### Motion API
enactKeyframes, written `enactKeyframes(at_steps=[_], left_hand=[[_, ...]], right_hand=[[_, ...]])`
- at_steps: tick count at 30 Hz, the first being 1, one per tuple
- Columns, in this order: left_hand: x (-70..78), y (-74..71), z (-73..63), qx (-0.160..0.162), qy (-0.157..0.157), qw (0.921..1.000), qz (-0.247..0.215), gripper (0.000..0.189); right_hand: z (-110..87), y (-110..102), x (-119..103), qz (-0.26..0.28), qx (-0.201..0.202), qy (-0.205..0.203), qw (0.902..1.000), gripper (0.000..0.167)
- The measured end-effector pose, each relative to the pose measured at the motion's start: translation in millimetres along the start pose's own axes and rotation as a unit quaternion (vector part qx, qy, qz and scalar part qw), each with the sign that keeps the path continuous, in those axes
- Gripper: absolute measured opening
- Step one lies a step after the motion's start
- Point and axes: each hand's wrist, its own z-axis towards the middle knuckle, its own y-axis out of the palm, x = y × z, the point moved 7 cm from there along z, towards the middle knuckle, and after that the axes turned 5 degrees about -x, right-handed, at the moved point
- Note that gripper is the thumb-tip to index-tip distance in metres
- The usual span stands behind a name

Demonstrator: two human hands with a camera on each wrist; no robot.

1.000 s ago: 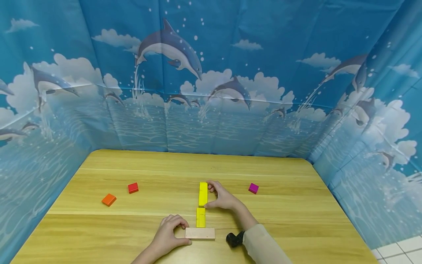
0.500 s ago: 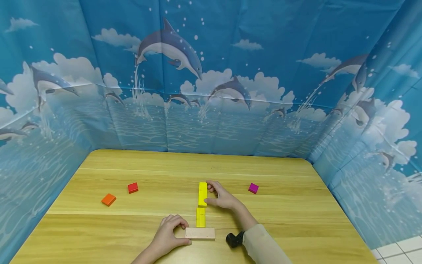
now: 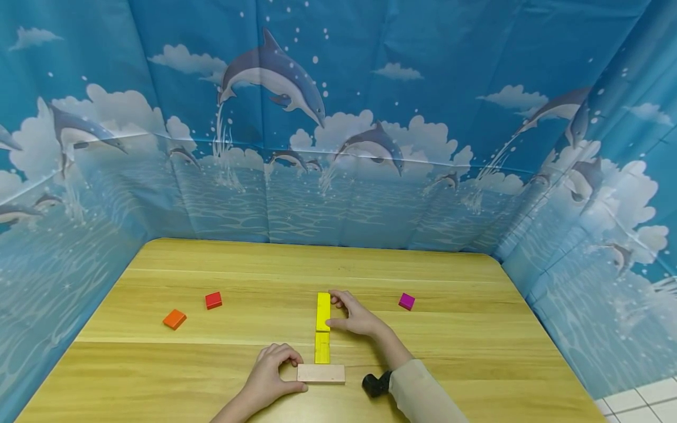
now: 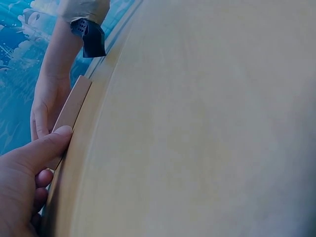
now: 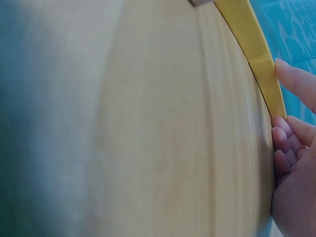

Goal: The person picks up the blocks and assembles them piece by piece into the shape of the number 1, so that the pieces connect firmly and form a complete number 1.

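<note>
Currently pinching pale block (image 3: 321, 374) by left end, using left hand (image 3: 271, 371). Touching right side of far yellow block (image 3: 322, 311), beyond pale block, with thumb and fingertips of right hand (image 3: 355, 315); cannot tell whether gripping. Showing near yellow block (image 3: 322, 348) between pale block and far yellow block.

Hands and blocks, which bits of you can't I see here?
Head view: most of the left forearm, cut off by the bottom edge.
Left wrist view: part of the left hand, past the left edge.
Right wrist view: part of the right hand, past the right edge; most of the plain block, past the top.
</note>
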Motion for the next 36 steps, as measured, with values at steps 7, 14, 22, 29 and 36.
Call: enactKeyframes(at_steps=[7, 14, 22, 29, 36], left_hand=[[0.4, -0.2, -0.4, 0.003, -0.001, 1.0000, 0.001, 0.036], [0.5, 0.0, -0.6, 0.003, -0.003, 1.0000, 0.000, 0.036], [1.7, -0.7, -0.4, 0.006, 0.000, 1.0000, 0.000, 0.037], [2.1, -0.7, -0.3, 0.009, 0.003, 0.9999, 0.006, 0.040], [1.5, 0.0, -0.2, 0.006, 0.002, 1.0000, 0.008, 0.040]], right_hand=[[0.0, 1.6, -1.2, -0.021, 0.001, -0.007, 0.9998, 0.065], [-10.2, -1.5, -33.7, -0.010, -0.016, -0.020, 0.9996, 0.064], [-13.1, -2.4, -40.2, -0.008, -0.022, -0.018, 0.9996, 0.064], [-13.8, -2.3, -42.5, -0.013, -0.024, -0.016, 0.9995, 0.064], [-6.6, 1.3, -21.0, -0.028, -0.010, -0.020, 0.9994, 0.065]])
